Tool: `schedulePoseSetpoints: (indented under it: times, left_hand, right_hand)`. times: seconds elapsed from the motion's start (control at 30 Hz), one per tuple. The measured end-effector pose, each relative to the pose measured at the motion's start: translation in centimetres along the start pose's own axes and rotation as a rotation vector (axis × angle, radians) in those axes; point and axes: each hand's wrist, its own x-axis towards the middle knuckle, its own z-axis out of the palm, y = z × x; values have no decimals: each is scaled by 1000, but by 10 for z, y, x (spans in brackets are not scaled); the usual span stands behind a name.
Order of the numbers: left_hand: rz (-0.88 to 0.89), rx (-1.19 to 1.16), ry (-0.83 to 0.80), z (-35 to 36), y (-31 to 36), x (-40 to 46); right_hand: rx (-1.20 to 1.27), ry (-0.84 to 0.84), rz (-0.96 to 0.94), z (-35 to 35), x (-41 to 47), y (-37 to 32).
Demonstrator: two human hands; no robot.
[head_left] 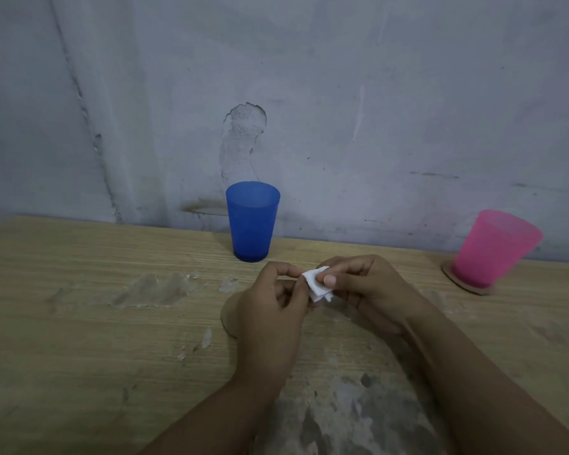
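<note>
Only the head view to go on, so here's what it shows: the person has a small folded white tissue (pixel 316 284) held up between both hands, just above the wooden table (pixel 79 323) and in front of the blue cup (pixel 253 221). The right hand (pixel 367 290) has the real hold, with its thumb pressed flat across the tissue's right half and curled fingers behind it, so that's a proper pinch. The left hand (pixel 270 307) is curled too, and its fingertip and thumb nip only the upper left corner. The tissue runs top to bottom with a slight lean, and its loose lower end pokes out below the right thumb. My guess is the next bit is a fold or a pull-apart, and that turns on the free edge lying left of the right hand's pinch, right where the left fingers sit. A round cardboard disc (pixel 227 320) peeks out from under the left hand on the table. Off to the right, well apart, a pink cup (pixel 496 247) stands on its own cardboard coaster (pixel 467 288).
</note>
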Motion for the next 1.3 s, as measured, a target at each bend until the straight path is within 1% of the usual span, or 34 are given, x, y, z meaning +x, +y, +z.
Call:
schedulePoseSetpoints:
  times: [0.07, 0.13, 0.27, 0.33, 0.43, 0.53, 0.6, 0.7, 0.8, 0.87, 0.93, 1.03, 1.1, 1.2, 1.3]
  left_hand:
    - [10, 7, 10, 1, 0, 0]
    - [-1, 2, 17, 1, 1, 0]
    - [13, 19, -18, 2, 0, 0]
    - [29, 55, -13, 2, -2, 1]
    - [42, 44, 13, 1, -3, 1]
    - [83, 8, 10, 2, -2, 1]
    - [132, 6, -24, 2, -1, 0]
    - [233, 125, -81, 3, -3, -1]
    - [365, 363, -102, 3, -7, 0]
    - [445, 509, -117, 4, -10, 0]
    - [431, 571, -124, 6, -12, -2]
    - [348, 590, -120, 6, -16, -4]
    - [327, 579, -163, 6, -19, -4]
    - [355, 590, -250, 7, -19, -6]
    - [401, 667, -314, 6, -18, -6]
  right_hand:
    - [-87, 30, -39, -1, 1, 2]
    - [-119, 58, -62, -2, 3, 2]
    - [-20, 57, -80, -5, 3, 4]
    - [-25, 46, -74, -4, 3, 4]
    - [-18, 45, -77, -3, 3, 4]
    - [-59, 89, -103, -2, 2, 3]
    - [-76, 127, -119, -1, 3, 1]
    - [-97, 144, -135, 2, 2, -1]
    - [-199, 184, -89, 4, 1, -4]
    - [-171, 200, -72, 4, 0, -5]
    - [-180, 210, -73, 5, -1, -7]
    - [-202, 236, -46, 7, -4, -8]
    - [-183, 264, -43, 6, -4, -7]
    - [-126, 321, -67, 6, -3, -6]
    - [-130, 444, -68, 3, -2, -4]
